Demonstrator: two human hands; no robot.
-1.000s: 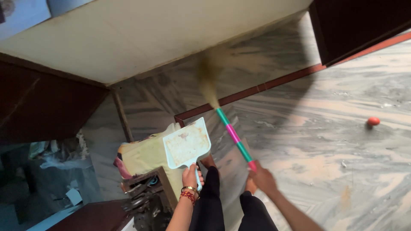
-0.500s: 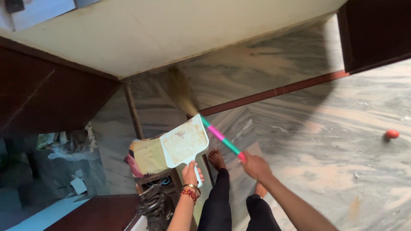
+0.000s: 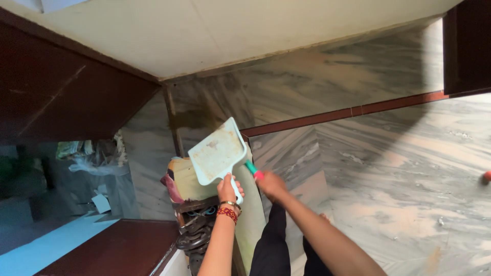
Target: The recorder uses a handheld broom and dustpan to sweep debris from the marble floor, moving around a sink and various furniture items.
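Observation:
My left hand (image 3: 228, 187) grips the handle of a pale green dustpan (image 3: 217, 153), held up off the floor with its scoop tilted toward the wall. Just to its right, my right hand (image 3: 271, 184) is closed around a broom's green and pink handle (image 3: 252, 171); most of the handle is hidden behind the dustpan. The broom's bristles (image 3: 194, 119) show as a brown blur low against the marble floor near the wall corner. My dark trousers and feet are below the hands.
A cloth-draped wooden rack (image 3: 190, 190) with footwear stands under my left hand. Plastic bags (image 3: 94, 159) lie at the left beneath a dark wooden panel (image 3: 61, 97). A dark door (image 3: 468, 51) is upper right. A small red ball (image 3: 486, 177) lies on the marble floor (image 3: 399, 168).
The broom has swung left, its bristles going from the floor's middle toward the wall corner. My right hand moved in close to the dustpan, which stays raised.

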